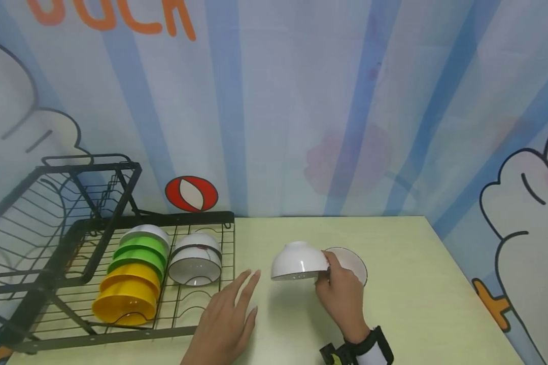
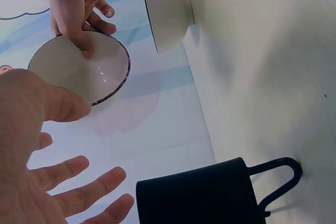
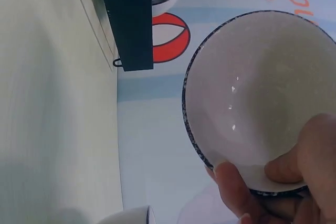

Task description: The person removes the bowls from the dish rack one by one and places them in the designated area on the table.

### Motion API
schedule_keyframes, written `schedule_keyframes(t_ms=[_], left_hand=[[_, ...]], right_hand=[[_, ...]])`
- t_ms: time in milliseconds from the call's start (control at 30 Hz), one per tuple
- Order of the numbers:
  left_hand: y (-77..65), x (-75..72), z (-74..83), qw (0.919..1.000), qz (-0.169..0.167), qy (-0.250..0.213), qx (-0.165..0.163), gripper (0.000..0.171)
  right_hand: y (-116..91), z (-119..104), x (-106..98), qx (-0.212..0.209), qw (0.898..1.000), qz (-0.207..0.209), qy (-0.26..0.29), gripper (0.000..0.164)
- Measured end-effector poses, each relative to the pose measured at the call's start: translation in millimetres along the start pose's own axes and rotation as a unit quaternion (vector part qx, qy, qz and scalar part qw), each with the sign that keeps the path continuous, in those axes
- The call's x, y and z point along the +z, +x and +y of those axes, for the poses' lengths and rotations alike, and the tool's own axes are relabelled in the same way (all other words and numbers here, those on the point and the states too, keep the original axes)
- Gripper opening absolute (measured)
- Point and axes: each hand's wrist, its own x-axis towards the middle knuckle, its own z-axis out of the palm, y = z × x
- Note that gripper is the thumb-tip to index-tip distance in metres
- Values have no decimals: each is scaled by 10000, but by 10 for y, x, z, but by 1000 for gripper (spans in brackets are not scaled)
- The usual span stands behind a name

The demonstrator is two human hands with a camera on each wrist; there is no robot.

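My right hand (image 1: 344, 294) pinches the rim of a white bowl (image 1: 297, 259), thumb inside and fingers outside in the right wrist view. The bowl has a dark speckled rim and hangs above the table with its mouth facing down. Left of it, my left hand (image 1: 228, 322) has its fingers spread and holds nothing, near the front right corner of a black dish rack (image 1: 171, 332). Another white bowl (image 2: 167, 17) stands upright on the table, partly behind my right hand in the head view.
Two white bowls (image 1: 194, 268) lean in the rack. Beside them is a row of yellow bowls (image 1: 123, 301), green bowls (image 1: 139, 253) and a white one behind. The rack's raised wire tier (image 1: 32, 213) rises at the left. A patterned curtain (image 1: 278, 111) hangs behind the table (image 1: 420, 304).
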Motion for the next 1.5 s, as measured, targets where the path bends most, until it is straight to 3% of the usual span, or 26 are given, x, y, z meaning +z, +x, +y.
schedule_keyframes(t_ms=[267, 433, 667, 1033, 1500], left_hand=[[5, -8, -2, 10000, 41, 68, -7, 79], [13, 1, -25, 9997, 240, 1, 80, 80], [-7, 31, -29, 9997, 248, -15, 76, 79], [2, 39, -26, 9994, 335, -24, 85, 75], [0, 25, -50, 9992, 380, -55, 129, 74]], right_hand=[[40, 74, -76, 528, 9982, -92, 254, 28], [67, 183, -144, 564, 9978, 46, 331, 26], [103, 324, -214, 544, 9970, 215, 499, 15], [152, 470, -295, 943, 9946, 108, 429, 32], [160, 562, -355, 1514, 9857, -377, 638, 45]])
